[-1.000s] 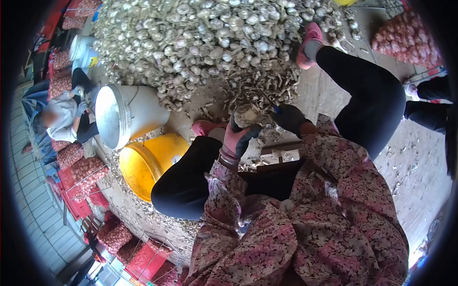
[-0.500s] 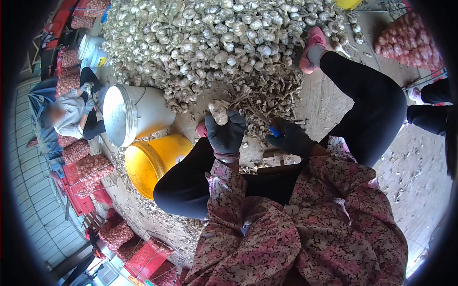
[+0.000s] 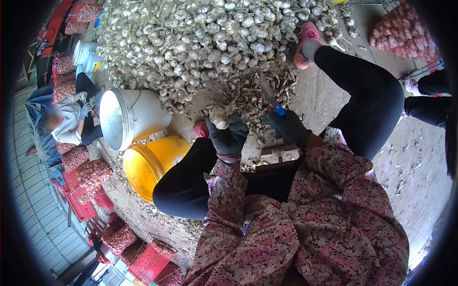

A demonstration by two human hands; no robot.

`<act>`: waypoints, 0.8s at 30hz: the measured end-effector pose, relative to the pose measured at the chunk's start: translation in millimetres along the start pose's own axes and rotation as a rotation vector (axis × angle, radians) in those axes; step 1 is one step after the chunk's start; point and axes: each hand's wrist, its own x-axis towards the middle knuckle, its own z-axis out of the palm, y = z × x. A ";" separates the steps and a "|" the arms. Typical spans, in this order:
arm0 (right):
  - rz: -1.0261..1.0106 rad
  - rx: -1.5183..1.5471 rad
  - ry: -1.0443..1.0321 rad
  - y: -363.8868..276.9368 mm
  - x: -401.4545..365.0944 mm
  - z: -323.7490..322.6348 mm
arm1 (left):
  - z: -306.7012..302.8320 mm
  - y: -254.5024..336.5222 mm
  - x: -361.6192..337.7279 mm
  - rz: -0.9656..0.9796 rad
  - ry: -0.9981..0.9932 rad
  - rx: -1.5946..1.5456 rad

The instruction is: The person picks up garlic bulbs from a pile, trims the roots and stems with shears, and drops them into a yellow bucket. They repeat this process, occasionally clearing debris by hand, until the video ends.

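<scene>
My left hand [image 3: 228, 137], in a dark glove, is closed on a garlic bulb [image 3: 219, 116] that sticks out past the fingers. To its right, my right hand [image 3: 289, 127], also gloved, grips the blue handle of a knife [image 3: 277, 109]. The knife's blade points up and slightly left, apart from the bulb. Beyond both hands lies a large heap of garlic [image 3: 205, 43], with dry stem scraps [image 3: 248, 93] at its near edge.
A white bucket [image 3: 136, 114] and a yellow bucket [image 3: 155, 164] lie tilted at my left. Further left sits a person [image 3: 71, 119] near red net sacks [image 3: 93, 176]. Another garlic sack [image 3: 403, 35] is at the upper right, above another person's legs [image 3: 429, 107].
The knife has swung from pointing left toward the bulb to pointing upward, and its blade is now further from the bulb. The whole view has shifted slightly.
</scene>
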 end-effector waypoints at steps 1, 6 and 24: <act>0.148 0.138 -0.033 -1.6 3.6 -1.4 | 9.2 -4.1 -1.4 -0.026 0.035 -0.068; -0.275 0.456 -0.092 -33.6 -14.4 33.2 | 1.9 -12.2 -1.7 -0.193 0.159 0.329; 0.133 0.328 0.155 -4.1 29.3 0.6 | 70.4 138.0 -118.6 0.890 -0.139 0.175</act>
